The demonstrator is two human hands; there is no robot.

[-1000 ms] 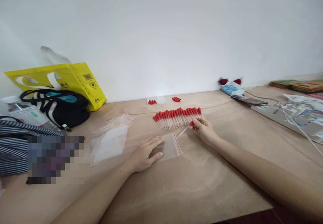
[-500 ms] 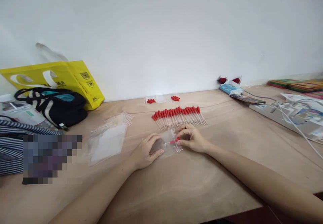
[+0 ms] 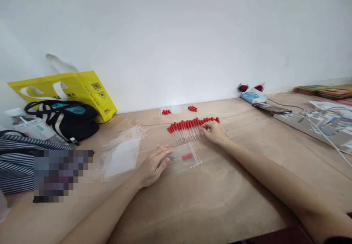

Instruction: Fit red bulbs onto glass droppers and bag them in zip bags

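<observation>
A clear zip bag point(image 3: 178, 165) lies on the table in front of me, with one dropper point(image 3: 187, 156) inside, its red rubber bulb towards the zip end. My left hand point(image 3: 154, 163) rests at the bag's left end, fingers stretched out and thumb apart. Behind the bag, several red-bulbed droppers point(image 3: 187, 125) lie side by side in a row, thin glass tubes pointing at me. My right hand point(image 3: 213, 131) reaches into that row, thumb and forefinger pinched at a dropper, which the fingers partly cover.
Flat clear zip bags point(image 3: 123, 156) are fanned out on the left. Filled bags point(image 3: 176, 109) with red bulbs lie by the wall. A yellow bag point(image 3: 101, 97), a black pouch point(image 3: 82, 121) and a bottle point(image 3: 38, 126) stand left; a power strip with cables point(image 3: 305, 121) lies right.
My right hand has let go of the dropper in the bag and moved up to the row. My left hand has slid slightly left and down, and its fingers have straightened.
</observation>
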